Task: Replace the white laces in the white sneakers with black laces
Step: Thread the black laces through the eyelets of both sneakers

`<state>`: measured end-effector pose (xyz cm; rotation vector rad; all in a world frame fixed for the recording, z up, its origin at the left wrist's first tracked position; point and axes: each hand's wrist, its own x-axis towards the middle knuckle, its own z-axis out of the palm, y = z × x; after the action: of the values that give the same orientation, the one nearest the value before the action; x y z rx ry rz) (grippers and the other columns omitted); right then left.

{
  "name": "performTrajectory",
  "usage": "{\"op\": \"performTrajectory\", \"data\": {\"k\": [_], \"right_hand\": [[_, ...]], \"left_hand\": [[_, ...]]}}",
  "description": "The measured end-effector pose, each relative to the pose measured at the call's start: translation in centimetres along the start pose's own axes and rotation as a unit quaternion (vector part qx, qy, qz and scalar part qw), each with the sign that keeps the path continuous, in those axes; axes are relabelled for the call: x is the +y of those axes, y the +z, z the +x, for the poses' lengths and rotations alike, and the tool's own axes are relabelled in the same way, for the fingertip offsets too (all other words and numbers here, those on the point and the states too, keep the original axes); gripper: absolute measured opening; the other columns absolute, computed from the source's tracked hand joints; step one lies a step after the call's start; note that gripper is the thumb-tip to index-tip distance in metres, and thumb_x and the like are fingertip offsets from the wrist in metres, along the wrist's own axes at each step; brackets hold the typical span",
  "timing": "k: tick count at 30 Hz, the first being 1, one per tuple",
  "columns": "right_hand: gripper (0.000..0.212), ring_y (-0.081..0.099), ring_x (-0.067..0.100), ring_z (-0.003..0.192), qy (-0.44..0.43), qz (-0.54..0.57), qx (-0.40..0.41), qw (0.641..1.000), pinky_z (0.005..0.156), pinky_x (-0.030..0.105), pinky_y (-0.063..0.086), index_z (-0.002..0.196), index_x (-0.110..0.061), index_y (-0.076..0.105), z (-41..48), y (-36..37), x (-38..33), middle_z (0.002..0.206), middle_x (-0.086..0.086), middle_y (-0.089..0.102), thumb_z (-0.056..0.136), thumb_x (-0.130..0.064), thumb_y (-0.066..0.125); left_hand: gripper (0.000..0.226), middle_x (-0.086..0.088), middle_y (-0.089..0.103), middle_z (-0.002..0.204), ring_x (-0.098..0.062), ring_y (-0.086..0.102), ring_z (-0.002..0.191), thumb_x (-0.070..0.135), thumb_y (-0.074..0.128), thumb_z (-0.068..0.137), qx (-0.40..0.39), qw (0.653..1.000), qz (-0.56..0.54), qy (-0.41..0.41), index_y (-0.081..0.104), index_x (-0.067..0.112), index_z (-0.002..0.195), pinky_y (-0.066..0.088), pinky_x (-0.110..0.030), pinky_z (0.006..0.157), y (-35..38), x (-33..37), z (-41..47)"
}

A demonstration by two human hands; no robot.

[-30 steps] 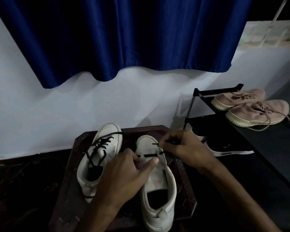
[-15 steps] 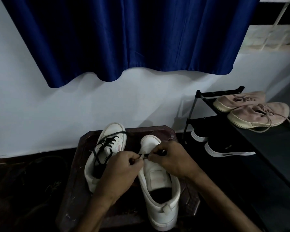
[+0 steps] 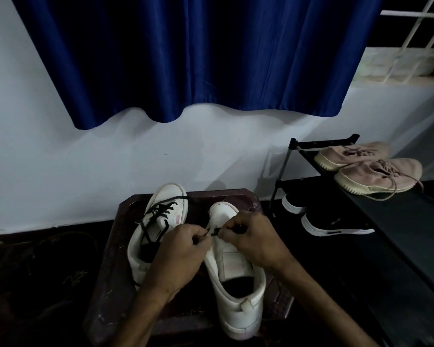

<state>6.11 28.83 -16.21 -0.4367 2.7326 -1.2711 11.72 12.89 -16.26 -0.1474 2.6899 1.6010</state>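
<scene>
Black lace (image 3: 212,232) shows as a short dark stretch between the two hands, low over the toe end of the nearer sneaker (image 3: 238,311). The left hand (image 3: 183,249) has its fingers curled and pinches one side of the lace; the right hand (image 3: 251,236) is likewise curled and pinches the other side, knuckles up. The hands nearly meet above the tongue. Which eyelets the lace has passed through cannot be told, as the fingers cover them.

The nearer sneaker stands heel toward the person, and the upper part of its tongue is bare, with no white lace to be seen on it. Just beside it on the left, the farther sneaker (image 3: 172,196) leans on its side, with another black lace (image 3: 161,212) crossed up its front and a loose loop trailing. Both rest on a dark wooden surface (image 3: 105,284) set near the white wall (image 3: 60,171).

By this, the step in hand looks like the first threading of the second shoe. The next move likely calls for evening out the two ends, then crossing them into the next pair of eyelets.

To the right stands a shoe rack (image 3: 398,221) with pink shoes (image 3: 376,176) on top and black shoes (image 3: 336,227) below. A blue curtain (image 3: 186,58) hangs above.
</scene>
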Motion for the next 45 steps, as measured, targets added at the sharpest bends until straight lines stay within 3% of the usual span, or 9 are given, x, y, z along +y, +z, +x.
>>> {"op": "performTrajectory", "data": {"k": [8, 10, 14, 17, 21, 25, 29, 36, 45], "right_hand": [[0.011, 0.064, 0.009, 0.077, -0.04, -0.035, -0.007, 0.999, 0.077, 0.034, 0.051, 0.079, -0.023, 0.077, 0.4, 0.8, 0.4, 0.082, -0.007, 0.069, 0.079, -0.033, 0.075], [0.009, 0.062, 0.007, 0.071, -0.043, -0.008, -0.031, 0.999, 0.074, 0.035, 0.05, 0.076, -0.024, 0.077, 0.5, 0.0, 0.3, 0.075, -0.006, 0.067, 0.083, -0.029, 0.074], [0.052, 0.044, -0.002, 0.047, 0.011, 0.013, -0.089, 0.996, 0.055, 0.02, 0.034, 0.044, -0.034, 0.059, -0.1, -1.6, -1.4, 0.046, -0.016, 0.048, 0.094, -0.045, 0.057], [0.036, 0.055, -0.004, 0.057, 0.027, -0.007, -0.137, 0.99, 0.057, 0.016, 0.039, 0.063, -0.035, 0.069, -0.7, -2.2, -2.3, 0.06, -0.018, 0.062, 0.085, -0.061, 0.06], [0.014, 0.063, 0.0, 0.083, 0.0, -0.036, -0.113, 0.993, 0.079, 0.021, 0.05, 0.094, -0.019, 0.077, -0.6, -2.0, -1.6, 0.091, -0.009, 0.07, 0.082, -0.023, 0.072], [0.018, 0.063, 0.004, 0.089, 0.014, 0.059, -0.13, 0.99, 0.083, 0.021, 0.048, 0.096, -0.011, 0.076, -0.8, -1.7, -0.3, 0.097, -0.003, 0.069, 0.082, -0.002, 0.068], [0.019, 0.06, -0.001, 0.086, 0.003, 0.047, -0.09, 0.995, 0.079, 0.012, 0.044, 0.094, -0.018, 0.075, -1.3, -0.8, -0.1, 0.099, -0.004, 0.065, 0.083, -0.004, 0.067], [0.041, 0.045, -0.002, 0.111, 0.001, -0.026, -0.076, 0.997, 0.087, 0.003, 0.035, 0.101, -0.02, 0.071, -2.3, -0.4, 0.2, 0.117, -0.013, 0.048, 0.064, -0.037, 0.072], [0.018, 0.047, 0.004, 0.116, 0.022, 0.015, -0.043, 0.999, 0.098, 0.037, 0.048, 0.084, -0.031, 0.074, -1.4, -0.1, 0.7, 0.125, -0.017, 0.049, 0.068, -0.024, 0.072]], "left_hand": [[0.021, -0.013, 0.07, 0.091, -0.027, 0.07, 0.085, 0.017, 0.05, 0.099, 0.007, 0.986, -0.146, -0.085, 0.07, 0.017, 0.096, 0.06, -0.043, 0.057, 0.4, -0.3, -0.6], [0.018, 0.002, 0.072, 0.088, -0.017, 0.07, 0.083, 0.01, 0.056, 0.094, 0.055, 0.996, -0.06, -0.04, 0.069, 0.021, 0.097, 0.059, -0.039, 0.067, 1.1, -0.8, -0.4], [0.005, 0.005, 0.07, 0.082, -0.016, 0.065, 0.081, 0.012, 0.064, 0.086, 0.152, 0.986, 0.069, 0.005, 0.062, 0.016, 0.087, 0.042, -0.027, 0.065, 2.7, 0.0, -0.7], [0.005, 0.004, 0.065, 0.078, -0.018, 0.061, 0.079, 0.017, 0.063, 0.086, 0.179, 0.981, 0.072, 0.004, 0.059, 0.016, 0.086, 0.034, -0.025, 0.063, 3.3, 0.2, -1.2], [0.004, -0.001, 0.068, 0.074, -0.02, 0.068, 0.062, 0.016, 0.058, 0.091, 0.117, 0.979, -0.144, -0.087, 0.058, 0.016, 0.087, 0.057, -0.039, 0.056, 3.1, -0.7, -1.8], [0.004, -0.011, 0.068, 0.082, -0.026, 0.068, 0.059, 0.011, 0.053, 0.096, 0.087, 0.949, -0.265, -0.146, 0.057, 0.011, 0.094, 0.058, -0.043, 0.053, 2.9, -1.4, -3.0], [0.007, 0.002, 0.065, 0.078, -0.019, 0.066, 0.068, 0.026, 0.053, 0.096, 0.142, 0.983, -0.092, -0.067, 0.053, 0.021, 0.091, 0.057, -0.043, 0.061, 3.7, -1.7, -3.3], [0.014, 0.0, 0.06, 0.09, -0.02, 0.059, 0.084, 0.025, 0.057, 0.094, 0.185, 0.976, 0.093, 0.073, 0.052, 0.013, 0.088, 0.041, -0.032, 0.068, 4.1, -1.1, -1.6], [0.019, 0.006, 0.057, 0.076, -0.011, 0.059, 0.067, 0.024, 0.054, 0.096, 0.192, 0.974, 0.113, 0.038, 0.044, 0.02, 0.081, 0.048, -0.031, 0.055, 0.5, 0.0, -3.1]]}}
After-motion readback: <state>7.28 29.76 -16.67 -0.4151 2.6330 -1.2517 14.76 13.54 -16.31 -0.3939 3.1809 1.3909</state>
